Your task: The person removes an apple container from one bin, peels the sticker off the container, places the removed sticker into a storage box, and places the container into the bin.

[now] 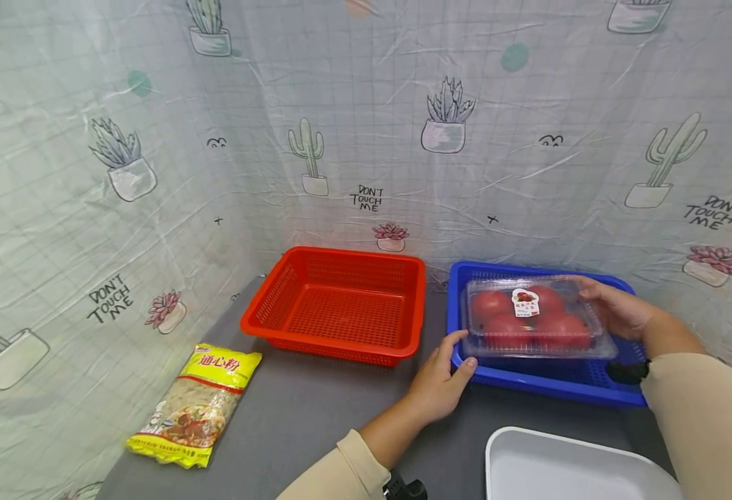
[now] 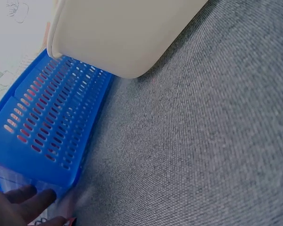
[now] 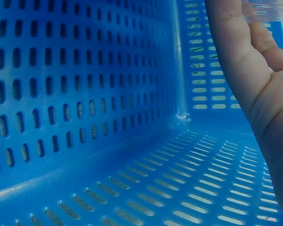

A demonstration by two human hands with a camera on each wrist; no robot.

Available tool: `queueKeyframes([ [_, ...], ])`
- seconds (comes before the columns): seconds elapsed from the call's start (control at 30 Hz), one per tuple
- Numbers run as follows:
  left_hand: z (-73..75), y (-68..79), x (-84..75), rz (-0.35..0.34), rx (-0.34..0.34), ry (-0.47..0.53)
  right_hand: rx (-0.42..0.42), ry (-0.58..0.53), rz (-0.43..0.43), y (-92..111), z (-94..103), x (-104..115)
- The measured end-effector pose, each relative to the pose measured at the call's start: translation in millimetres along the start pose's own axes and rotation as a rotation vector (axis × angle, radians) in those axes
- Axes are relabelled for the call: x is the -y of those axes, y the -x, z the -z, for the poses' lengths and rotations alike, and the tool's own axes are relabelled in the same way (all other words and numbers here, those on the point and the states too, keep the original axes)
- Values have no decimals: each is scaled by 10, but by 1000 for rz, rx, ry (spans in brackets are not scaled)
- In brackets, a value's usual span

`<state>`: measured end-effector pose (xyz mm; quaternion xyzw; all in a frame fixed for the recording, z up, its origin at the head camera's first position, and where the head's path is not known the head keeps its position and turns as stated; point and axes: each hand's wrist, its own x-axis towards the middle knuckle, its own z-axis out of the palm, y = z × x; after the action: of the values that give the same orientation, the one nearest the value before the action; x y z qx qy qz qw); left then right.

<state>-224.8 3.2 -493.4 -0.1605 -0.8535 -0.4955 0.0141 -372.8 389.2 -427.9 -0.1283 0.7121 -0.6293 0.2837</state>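
In the head view a clear plastic box of tomatoes point(image 1: 537, 321) with a white label is over the blue basket point(image 1: 547, 380), tilted toward me. My right hand point(image 1: 622, 309) holds the box by its right end. The right wrist view has that hand point(image 3: 254, 80) inside the slotted blue basket point(image 3: 85, 61), beside its wall. At the basket's left front corner, my left hand point(image 1: 437, 382) rests with extended index finger and thumb at the rim, close to the box. Its fingers point(image 2: 35, 202) appear by the basket's end in the left wrist view.
A red basket point(image 1: 341, 340) stands left of the blue one. Farther left lies a yellow-ended bag of pasta point(image 1: 194, 406). A white tray point(image 1: 566, 465) sits in front of the blue basket, near the grey table's point(image 1: 316, 410) front. A cactus-print sheet point(image 1: 353, 90) encloses the back.
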Motion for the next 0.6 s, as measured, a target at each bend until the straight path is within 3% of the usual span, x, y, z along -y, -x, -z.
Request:
queueKeyframes([
  [0.3, -2, 15, -10, 22, -3, -23, -14, -4, 108, 111, 93, 37],
  [0.6, 13, 13, -42, 43, -12, -38, -72, -31, 212, 303, 98, 249],
])
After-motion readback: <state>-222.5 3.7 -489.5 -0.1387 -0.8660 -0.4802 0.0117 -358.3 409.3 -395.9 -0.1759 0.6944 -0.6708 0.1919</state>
